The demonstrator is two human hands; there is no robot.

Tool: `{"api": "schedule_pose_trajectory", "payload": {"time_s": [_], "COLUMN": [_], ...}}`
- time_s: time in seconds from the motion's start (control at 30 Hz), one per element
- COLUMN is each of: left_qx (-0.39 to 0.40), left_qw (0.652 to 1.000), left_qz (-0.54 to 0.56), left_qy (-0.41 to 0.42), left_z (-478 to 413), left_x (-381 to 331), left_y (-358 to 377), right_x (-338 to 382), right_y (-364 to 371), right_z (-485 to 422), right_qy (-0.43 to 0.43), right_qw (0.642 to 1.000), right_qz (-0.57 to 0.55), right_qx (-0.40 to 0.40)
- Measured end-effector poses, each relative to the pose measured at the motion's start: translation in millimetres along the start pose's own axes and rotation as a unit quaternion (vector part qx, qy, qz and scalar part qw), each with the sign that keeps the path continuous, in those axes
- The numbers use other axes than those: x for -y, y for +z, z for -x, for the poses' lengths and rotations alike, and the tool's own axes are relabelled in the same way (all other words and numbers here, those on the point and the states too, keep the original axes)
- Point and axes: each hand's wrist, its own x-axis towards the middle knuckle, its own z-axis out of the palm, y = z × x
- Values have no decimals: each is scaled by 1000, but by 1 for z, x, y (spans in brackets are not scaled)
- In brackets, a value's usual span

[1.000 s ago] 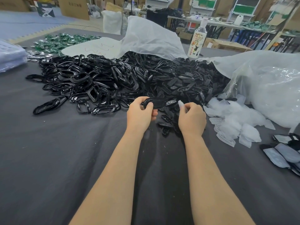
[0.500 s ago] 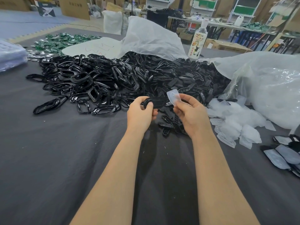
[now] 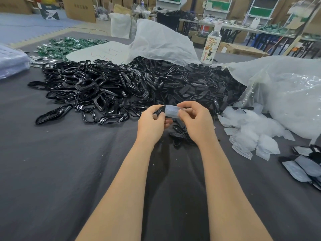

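My left hand (image 3: 151, 124) grips a small black plastic part (image 3: 160, 110), mostly hidden by my fingers. My right hand (image 3: 197, 121) pinches a translucent white pad (image 3: 172, 111) and lays it over the black part, between both hands. Just beyond them lies a big heap of black plastic frames and flat parts (image 3: 139, 86) on the dark grey table cloth (image 3: 69, 162). A few loose black parts (image 3: 178, 134) lie under my right hand.
A pile of white pads (image 3: 251, 131) lies at the right, beside a clear plastic bag (image 3: 286, 91). Assembled pieces (image 3: 304, 167) sit at the far right edge. A bottle (image 3: 211, 47), a white bag (image 3: 163, 42) and green boards (image 3: 64, 46) lie behind the heap.
My right hand brought the white pad from beside the black part over onto it, moving left toward my left hand. My left hand stayed in place.
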Motion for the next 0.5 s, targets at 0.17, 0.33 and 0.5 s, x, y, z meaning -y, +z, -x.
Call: {"api": "schedule_pose_trajectory", "payload": {"time_s": [0.17, 0.33, 0.5], "left_qx": [31, 67, 60], "left_qw": [999, 997, 998], "left_qz": [-14, -31, -8], "left_qy": [6, 0, -4], "left_z": [4, 3, 3], "left_x": [-3, -2, -3], "left_y": [1, 3, 5], "right_x": [-1, -2, 0], "right_y": [1, 1, -4], "right_z": [3, 3, 1], "right_qy": [-53, -65, -27], "right_qw": [995, 993, 996], "right_qz": [69, 79, 31], "right_qx": [-48, -65, -81]}}
